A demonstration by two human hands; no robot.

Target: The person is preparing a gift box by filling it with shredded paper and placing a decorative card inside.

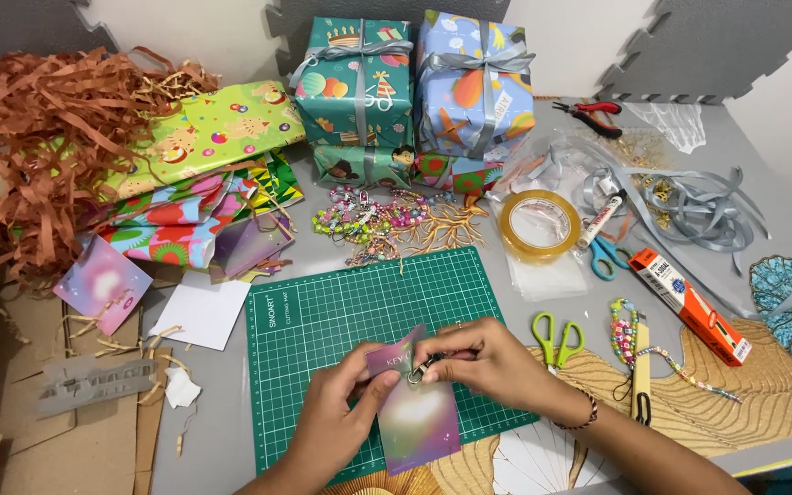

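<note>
A shiny pink and purple card (412, 403) is held just over the lower edge of a green cutting mat (341, 312), near the middle bottom of the view. At the top edge of the card sits a small metal clasp (425, 367). The left hand (341, 412) supports the card from the left side, with the thumb pressed on its face and the other fingers behind it, so these fingers are hidden. The right hand (488, 359) pinches the clasp between thumb and forefinger, closed tight; the fingertips cover most of the clasp, so its exact shape is hard to make out. A dark beaded bracelet (579, 417) is on the right wrist.

Just to the right of the mat lie green-handled scissors (556, 337) and a string of coloured beads (630, 335). Behind the mat are a roll of clear tape (539, 225) and a heap of beaded charms (373, 220). Farther back stand two wrapped gift boxes (414, 82) tied with grey ribbon. To the left is a pile of brown paper shreds (38, 137); both forearms are cut off by the bottom edge.
</note>
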